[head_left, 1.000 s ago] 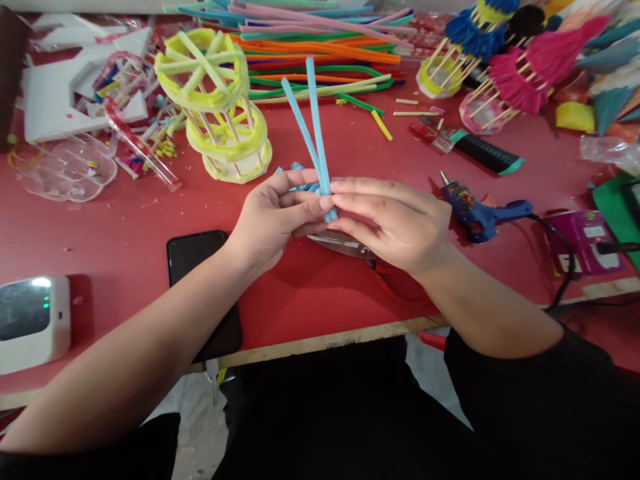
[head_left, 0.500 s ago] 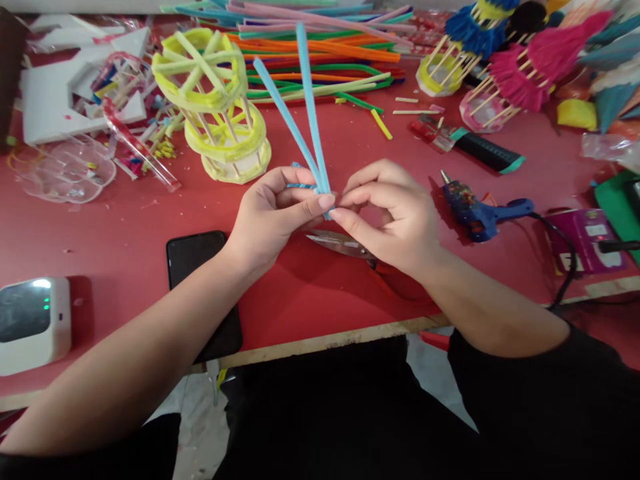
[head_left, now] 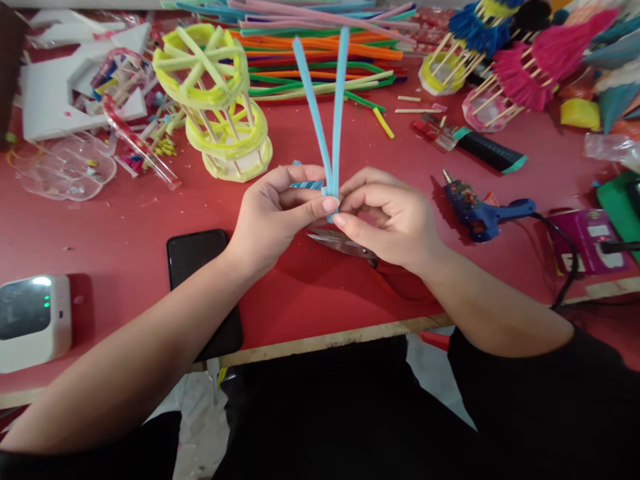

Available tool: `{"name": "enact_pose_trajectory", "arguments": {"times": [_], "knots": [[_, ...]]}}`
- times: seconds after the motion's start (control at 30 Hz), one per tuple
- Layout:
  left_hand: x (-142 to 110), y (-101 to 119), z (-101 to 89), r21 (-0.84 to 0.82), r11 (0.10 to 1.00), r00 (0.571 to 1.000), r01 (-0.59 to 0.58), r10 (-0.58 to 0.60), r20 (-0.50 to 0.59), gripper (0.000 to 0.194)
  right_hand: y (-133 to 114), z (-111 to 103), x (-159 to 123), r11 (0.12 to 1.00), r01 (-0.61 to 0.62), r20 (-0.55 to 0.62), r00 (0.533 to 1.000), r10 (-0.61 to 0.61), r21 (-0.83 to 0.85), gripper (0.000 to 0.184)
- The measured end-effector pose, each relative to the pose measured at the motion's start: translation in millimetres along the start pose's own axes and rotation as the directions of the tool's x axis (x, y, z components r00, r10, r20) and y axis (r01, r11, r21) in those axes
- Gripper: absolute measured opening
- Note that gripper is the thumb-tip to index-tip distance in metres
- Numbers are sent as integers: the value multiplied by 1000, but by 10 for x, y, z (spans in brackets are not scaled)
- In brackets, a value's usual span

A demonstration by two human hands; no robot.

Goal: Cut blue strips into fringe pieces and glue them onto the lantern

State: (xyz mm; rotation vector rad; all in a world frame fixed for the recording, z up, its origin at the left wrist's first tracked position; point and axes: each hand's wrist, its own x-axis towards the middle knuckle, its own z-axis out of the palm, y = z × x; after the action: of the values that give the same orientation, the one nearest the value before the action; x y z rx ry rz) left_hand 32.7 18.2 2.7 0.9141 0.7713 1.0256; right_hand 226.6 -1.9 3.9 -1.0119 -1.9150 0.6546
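A light blue pipe cleaner (head_left: 337,113) forms a V whose two long ends point up and away from me. My left hand (head_left: 280,213) pinches its lower part between thumb and fingers. From the other side my right hand (head_left: 390,213) closes its thumb and fingertips on the same lower end. Short blue pieces (head_left: 307,185) show behind the left fingers; whether they lie on the table or are held I cannot tell. Beneath the hands lies a pair of scissors (head_left: 340,245) with red handles, partly covered by the right hand.
A yellow tiered frame (head_left: 225,133) stands at the left, with a pile of coloured pipe cleaners (head_left: 320,50) behind. On the right are a blue glue gun (head_left: 480,207), a cutter (head_left: 487,150) and a pink tasselled model (head_left: 525,80). A phone (head_left: 200,257) lies beside my left forearm.
The V's two ends have swung to the right and now stand more upright. My right fingers, stretched out a second ago, are now curled in close to the lower end.
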Motion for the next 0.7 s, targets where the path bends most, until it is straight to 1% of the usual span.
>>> {"name": "enact_pose_trajectory", "arguments": {"times": [0.1,0.17,0.3,0.4,0.53,0.7], "knots": [[1,7,7,-13,1000,1000,17,-17,-5,54,3,-12,4,999,37,6,999,-37,-39,13],[1,7,8,-24,999,999,36,-36,-19,55,19,-28,5,990,103,0,995,-104,-100,12],[-5,13,14,-39,998,999,48,-48,-13,51,49,-66,-4,934,276,-2,959,-284,-228,9],[-13,26,27,-38,998,999,47,-47,11,47,39,-76,-16,893,357,23,931,-365,-274,6],[-17,34,37,-15,998,998,65,-65,4,51,5,-71,-17,846,417,38,902,-430,-331,5],[-11,32,35,20,997,997,73,-72,-17,51,-17,-74,-18,808,437,57,890,-453,-396,10]]}}
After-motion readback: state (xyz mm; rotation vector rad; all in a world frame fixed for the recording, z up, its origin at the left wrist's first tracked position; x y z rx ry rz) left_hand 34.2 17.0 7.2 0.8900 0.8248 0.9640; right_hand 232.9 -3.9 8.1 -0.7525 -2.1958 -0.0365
